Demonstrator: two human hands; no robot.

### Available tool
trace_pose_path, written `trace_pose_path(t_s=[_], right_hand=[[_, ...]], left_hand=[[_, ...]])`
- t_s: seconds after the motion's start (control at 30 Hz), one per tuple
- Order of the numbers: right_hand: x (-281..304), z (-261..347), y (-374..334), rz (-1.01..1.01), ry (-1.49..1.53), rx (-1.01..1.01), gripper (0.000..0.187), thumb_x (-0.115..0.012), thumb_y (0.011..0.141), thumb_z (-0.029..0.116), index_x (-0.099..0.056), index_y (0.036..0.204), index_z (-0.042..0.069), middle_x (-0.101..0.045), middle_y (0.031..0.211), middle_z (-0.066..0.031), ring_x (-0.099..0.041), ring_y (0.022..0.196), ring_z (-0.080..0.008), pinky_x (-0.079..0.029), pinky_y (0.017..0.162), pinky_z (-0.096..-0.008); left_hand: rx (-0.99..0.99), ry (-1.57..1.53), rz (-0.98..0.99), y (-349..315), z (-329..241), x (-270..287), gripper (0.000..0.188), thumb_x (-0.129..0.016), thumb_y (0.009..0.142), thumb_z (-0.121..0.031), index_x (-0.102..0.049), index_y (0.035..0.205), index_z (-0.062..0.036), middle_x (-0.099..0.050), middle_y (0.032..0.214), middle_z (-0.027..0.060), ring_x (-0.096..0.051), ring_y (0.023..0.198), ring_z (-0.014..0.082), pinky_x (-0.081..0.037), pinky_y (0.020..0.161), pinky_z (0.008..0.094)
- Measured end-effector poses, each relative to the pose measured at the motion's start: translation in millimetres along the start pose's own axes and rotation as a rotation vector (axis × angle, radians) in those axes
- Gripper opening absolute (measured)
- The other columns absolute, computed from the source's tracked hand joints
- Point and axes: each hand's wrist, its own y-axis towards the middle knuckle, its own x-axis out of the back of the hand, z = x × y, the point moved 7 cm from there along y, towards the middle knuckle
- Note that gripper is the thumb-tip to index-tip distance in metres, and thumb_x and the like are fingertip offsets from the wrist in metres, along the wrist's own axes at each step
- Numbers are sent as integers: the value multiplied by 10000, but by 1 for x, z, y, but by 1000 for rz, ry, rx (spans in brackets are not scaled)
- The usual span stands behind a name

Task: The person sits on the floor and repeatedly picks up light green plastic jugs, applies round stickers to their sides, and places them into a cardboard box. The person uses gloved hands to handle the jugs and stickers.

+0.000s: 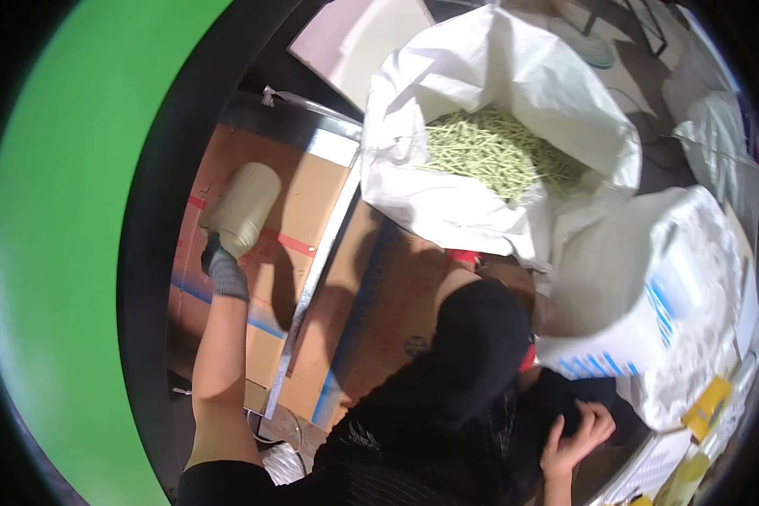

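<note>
My left hand (224, 268), in a dark grey knitted glove, reaches forward over the brown cardboard. Its fingers are closed on the near end of a pale beige, cylindrical plastic container (249, 202), which tilts up and to the right; its inside is hidden. My right hand (578, 438) is bare and lies by my right leg on the dark cloth, fingers apart and slightly bent, with nothing in it. Ahead and to the right stands a large white woven sack (413, 190), its mouth spread wide around many short pale-green sticks (481, 152).
A metal-edged frame (312, 278) runs along the cardboard (316, 190). A big green panel (67, 253) with a dark rim fills the left side. Another white sack with blue marks (599, 312) stands at the right, and a yellow object (707, 407) lies at lower right.
</note>
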Motion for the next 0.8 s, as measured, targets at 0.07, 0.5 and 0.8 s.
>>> trace_pose_path(t_s=[0.07,0.5,0.8], right_hand=[[10,13,-7,-158,-33,38,406,-747,912,241,-678,1246,21,-611,1233,-205,-528,1202,-408,-372,1082,-534],[66,195,-12,-633,435,380,993,-970,727,270,-506,1561,-4,-512,1627,-260,-523,1462,-503,-385,1211,-620],[54,158,-60,-407,618,290,937,-1000,690,398,-603,1455,31,-628,1447,-174,-574,1352,-459,-497,1136,-537]], left_hand=[[141,-309,164,-88,-25,-34,375,-733,1028,-275,-754,1227,42,-777,1150,152,-757,1009,286,-600,909,444],[-1483,103,979,-560,-305,17,364,-936,788,-219,-690,1046,-144,-648,1133,66,-603,1023,347,-449,888,524],[-803,-109,1427,-550,-243,28,1224,-1027,697,-441,-354,1607,25,-435,1560,213,-515,1378,381,-466,1110,511]])
